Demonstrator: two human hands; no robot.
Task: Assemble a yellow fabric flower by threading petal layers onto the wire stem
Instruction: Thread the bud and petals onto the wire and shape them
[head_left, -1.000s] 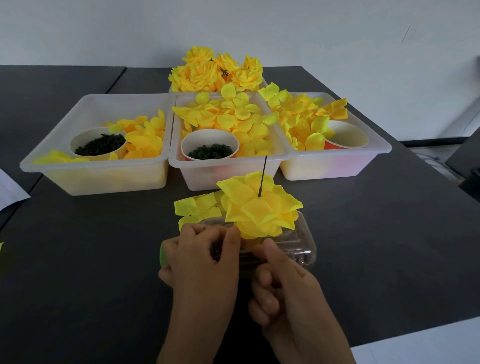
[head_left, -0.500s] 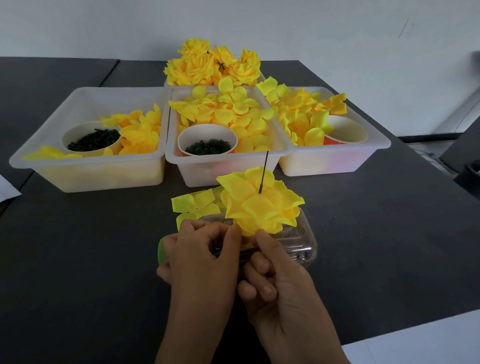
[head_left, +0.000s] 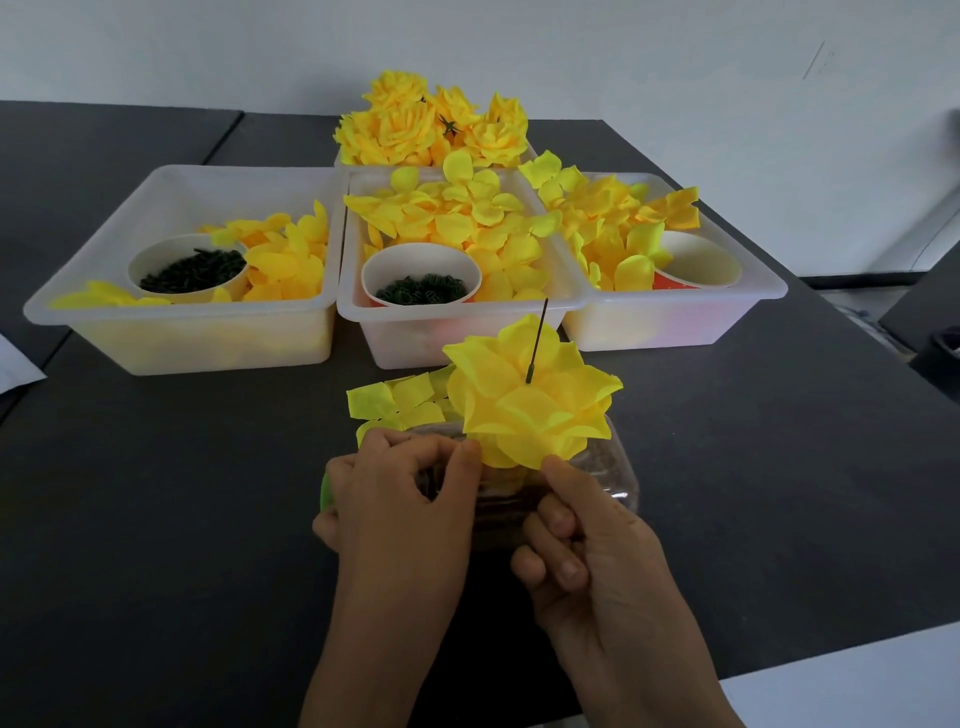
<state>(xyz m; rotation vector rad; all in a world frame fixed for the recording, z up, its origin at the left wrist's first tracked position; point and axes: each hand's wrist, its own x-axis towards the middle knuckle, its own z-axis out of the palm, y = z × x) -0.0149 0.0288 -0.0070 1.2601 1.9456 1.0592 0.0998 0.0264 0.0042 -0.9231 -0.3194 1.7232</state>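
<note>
left hand (head_left: 402, 499): your fingers curl, pinching the flower's (head_left: 530, 400) lower edge, frame centre
right hand (head_left: 582, 551): your fingers pinch under the flower
stem (head_left: 536, 340): pokes up through petals

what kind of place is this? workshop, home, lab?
Likely a small craft-assembly workstation, not a home: three translucent sorting bins of loose yellow petals, paper cups of dark green parts, and a batch of finished flowers on a plain black table by a bare wall.

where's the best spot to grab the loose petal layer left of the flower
Pinch an outer lobe of the petal layer, coming from above and its left. It lies flat on the table, so only the thin edges lift. Its right side tucks behind the flower, and the left hand crowds its near edge.
</note>
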